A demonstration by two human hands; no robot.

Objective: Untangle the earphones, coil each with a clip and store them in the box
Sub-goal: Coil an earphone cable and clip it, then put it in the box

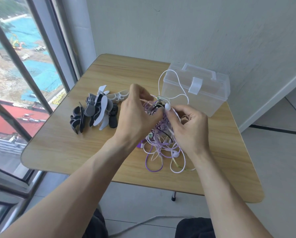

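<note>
We see two bare forearms with no sleeves, watch or rings. On the right hand [186, 127] the thumbnail is painted white and cut long and rounded. The left hand [135, 117] shows us no nails. At the bottom edge, our knees are in dark trousers [195, 228].

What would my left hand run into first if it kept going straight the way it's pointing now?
Most likely the clear plastic storage box. The left hand points up and to the right across the tangled earphone cords it grips, and the closed box stands just beyond them. Depth is hard to judge from this single view.
</note>
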